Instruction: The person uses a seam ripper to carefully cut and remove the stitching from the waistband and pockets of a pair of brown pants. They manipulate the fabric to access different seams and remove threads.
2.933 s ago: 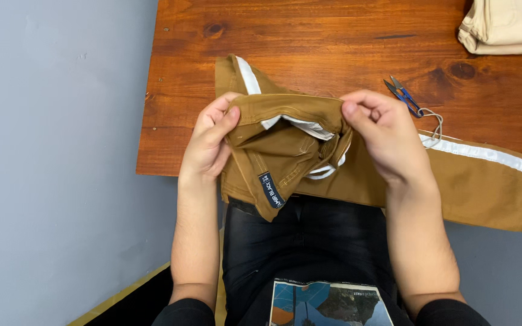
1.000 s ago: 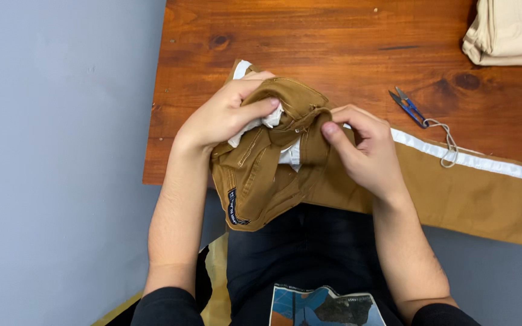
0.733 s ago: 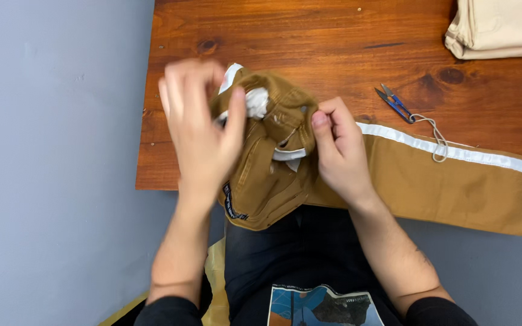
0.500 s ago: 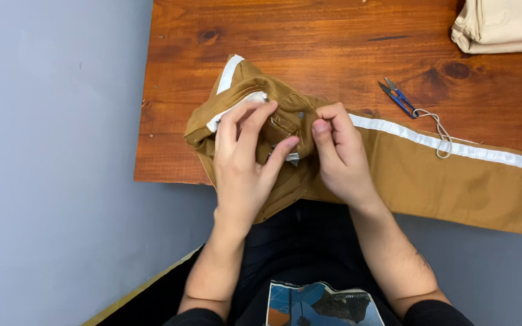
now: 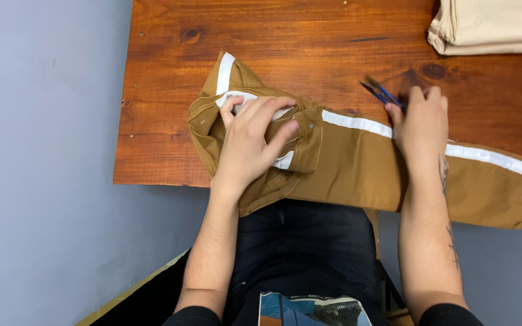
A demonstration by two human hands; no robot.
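Note:
Brown trousers (image 5: 357, 163) with a white side stripe lie across the near edge of a wooden table (image 5: 309, 36), the waist end bunched at the left. My left hand (image 5: 254, 137) presses flat on the waistband, fingers spread over the white lining. My right hand (image 5: 419, 124) rests on the trouser leg further right, its fingertips on a small blue thread snipper (image 5: 380, 92) whose blades poke out beyond the fingers. Whether the snipper is gripped or only touched is not clear.
A folded beige cloth (image 5: 490, 27) sits at the table's far right corner. The table's left edge meets a grey floor (image 5: 37, 163). My dark-clad lap (image 5: 309, 253) is under the near edge, where the trousers hang over.
Both hands were working the waistband together. Now my right hand has left it and moved right to the blue snipper, while my left hand has flattened the waist end onto the table.

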